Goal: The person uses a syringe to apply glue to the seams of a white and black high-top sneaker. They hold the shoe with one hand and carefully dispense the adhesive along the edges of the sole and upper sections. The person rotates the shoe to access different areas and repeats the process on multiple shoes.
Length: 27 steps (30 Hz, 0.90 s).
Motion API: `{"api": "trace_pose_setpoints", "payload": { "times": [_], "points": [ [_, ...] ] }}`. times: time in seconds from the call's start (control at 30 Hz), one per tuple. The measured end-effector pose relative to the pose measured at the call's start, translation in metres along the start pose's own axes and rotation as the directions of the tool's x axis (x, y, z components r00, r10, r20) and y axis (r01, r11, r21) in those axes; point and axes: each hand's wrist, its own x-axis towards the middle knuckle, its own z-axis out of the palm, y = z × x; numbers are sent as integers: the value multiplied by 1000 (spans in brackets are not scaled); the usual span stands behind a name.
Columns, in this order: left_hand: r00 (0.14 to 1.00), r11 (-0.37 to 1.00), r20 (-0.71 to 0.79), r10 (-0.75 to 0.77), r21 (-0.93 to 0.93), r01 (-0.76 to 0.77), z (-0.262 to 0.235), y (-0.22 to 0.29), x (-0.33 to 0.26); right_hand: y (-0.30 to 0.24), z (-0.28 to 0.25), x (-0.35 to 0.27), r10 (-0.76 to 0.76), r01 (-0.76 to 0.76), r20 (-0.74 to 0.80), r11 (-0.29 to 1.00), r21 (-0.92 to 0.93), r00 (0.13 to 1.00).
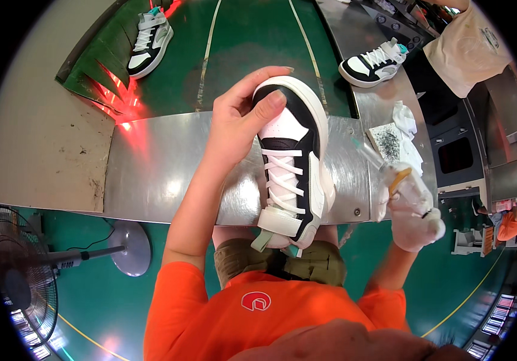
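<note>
My bare left hand grips a black-and-white sneaker by its toe, thumb on the upper and fingers around the far side. The sneaker is held up over the metal ledge, toe pointing away and heel toward me, its white laces and strap facing up. To its right is my right hand in a white glove, apart from the shoe. Its fingers are closed round a slim clear syringe-like tube, whose thin tip points away and to the left. The glove hides the tube's rear end.
A green conveyor belt lies beyond the metal ledge. One sneaker sits on it at left; another stands on the right-hand metal edge. A black-speckled white pad and crumpled cloth lie near my right hand. A co-worker stands at right; a fan at left.
</note>
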Motion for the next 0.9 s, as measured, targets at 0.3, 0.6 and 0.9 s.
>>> {"api": "trace_pose_setpoints", "payload": {
  "times": [0.3,0.6,0.9],
  "points": [
    [1000,1000,17,9,-23,-9,-2,-3,1,8,44,75,-278,65,338,849,524,899],
    [1000,998,4,-5,-63,5,-2,-3,-2,20,90,109,-208,115,253,934,338,945],
    [999,998,-5,-40,-44,40,-1,3,-5,29,100,124,-231,197,292,970,141,928]
  ]
}}
